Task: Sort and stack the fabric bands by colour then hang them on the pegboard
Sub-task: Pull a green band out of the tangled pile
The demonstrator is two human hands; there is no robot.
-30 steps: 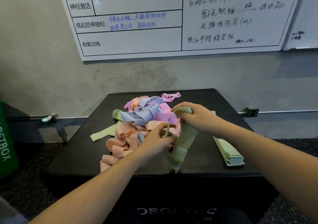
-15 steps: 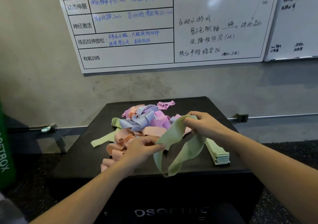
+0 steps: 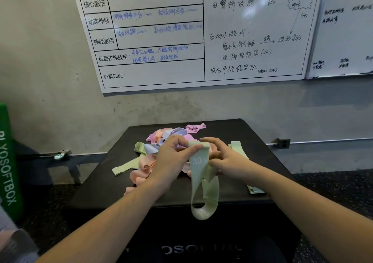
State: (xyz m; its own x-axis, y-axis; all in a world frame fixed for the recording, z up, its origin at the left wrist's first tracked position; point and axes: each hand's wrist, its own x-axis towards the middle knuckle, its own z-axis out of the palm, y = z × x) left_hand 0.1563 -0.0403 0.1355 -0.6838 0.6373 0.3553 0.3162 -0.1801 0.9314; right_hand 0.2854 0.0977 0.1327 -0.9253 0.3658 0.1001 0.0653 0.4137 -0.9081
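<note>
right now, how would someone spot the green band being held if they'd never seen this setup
Look below the whiteboard to the black box with a jumble of pastel bands. Just in front of that jumble, the left hand and right hand hold up one pale green band. It alone hangs as a loop over the box's front edge and shows a white 30.

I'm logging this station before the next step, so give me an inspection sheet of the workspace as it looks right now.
Surface: black box, matte top.
Job's things: green band hanging between both hands, marked 30; mixed pile of pink, peach, purple bands; green stack at right; loose green band at left.
Clutter: nothing seen.
Grippers: left hand pinches the band's top; right hand holds it lower.
Cables: nothing seen.
Surroundings: whiteboard on a grey wall, green pad at left.
</note>
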